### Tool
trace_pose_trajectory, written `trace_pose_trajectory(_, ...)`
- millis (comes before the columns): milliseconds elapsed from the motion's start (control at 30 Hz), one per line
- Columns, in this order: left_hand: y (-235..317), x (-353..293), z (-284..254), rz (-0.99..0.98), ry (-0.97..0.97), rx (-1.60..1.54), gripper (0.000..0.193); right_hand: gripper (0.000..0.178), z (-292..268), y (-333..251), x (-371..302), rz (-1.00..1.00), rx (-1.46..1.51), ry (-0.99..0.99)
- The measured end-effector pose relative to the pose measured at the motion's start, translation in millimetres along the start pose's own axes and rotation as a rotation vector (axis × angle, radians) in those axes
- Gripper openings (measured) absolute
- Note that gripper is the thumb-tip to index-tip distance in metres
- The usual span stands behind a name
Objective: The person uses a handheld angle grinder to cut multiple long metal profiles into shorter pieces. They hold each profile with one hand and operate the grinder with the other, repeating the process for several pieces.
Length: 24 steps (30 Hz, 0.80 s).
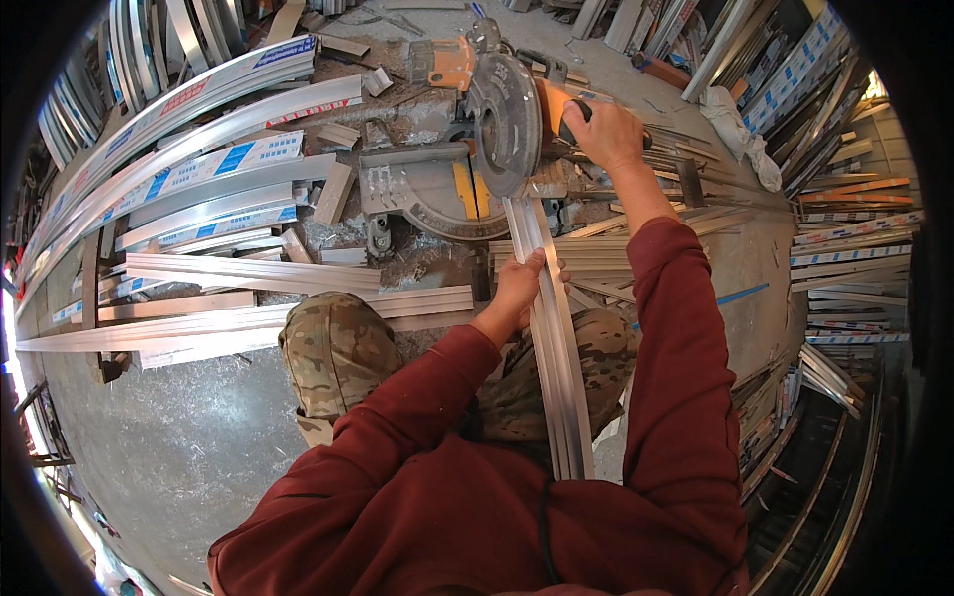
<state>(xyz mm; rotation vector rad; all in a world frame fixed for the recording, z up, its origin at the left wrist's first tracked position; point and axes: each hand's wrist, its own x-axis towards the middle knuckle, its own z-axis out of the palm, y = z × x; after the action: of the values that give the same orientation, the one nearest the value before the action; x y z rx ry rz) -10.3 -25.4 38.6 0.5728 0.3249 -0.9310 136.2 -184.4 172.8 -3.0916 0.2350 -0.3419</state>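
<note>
An orange and grey miter saw (507, 124) stands on the floor in front of me, its round blade guard over the grey turntable base with a yellow insert. My right hand (606, 134) is wrapped round the saw's black and orange handle. A long silver aluminium profile (558, 368) runs from the saw's base back between my knees. My left hand (517, 290) grips this profile a little below the saw, thumb on top. The profile's far end reaches under the blade guard; whether the blade touches it is hidden.
Long aluminium profiles (229, 270) lie in rows to the left, some in printed film. Offcuts (336, 194) and shavings surround the saw. More bars (596, 253) lie right of it. Racks of profiles (860, 253) line the right side. Grey floor (189, 417) shows at lower left.
</note>
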Motion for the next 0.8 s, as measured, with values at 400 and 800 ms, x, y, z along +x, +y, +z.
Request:
trace_pose_trajectory(400,-0.7,1.5,-0.5,0.005,-0.009,-0.020,0.025,0.057,-1.8,0.3,1.3,0.003,0.004,-0.025)
trace_pose_trajectory(800,0.6,0.9,1.5,-0.012,0.008,0.011,0.027,0.058,3.3,5.1,1.9,-0.011,-0.014,-0.032)
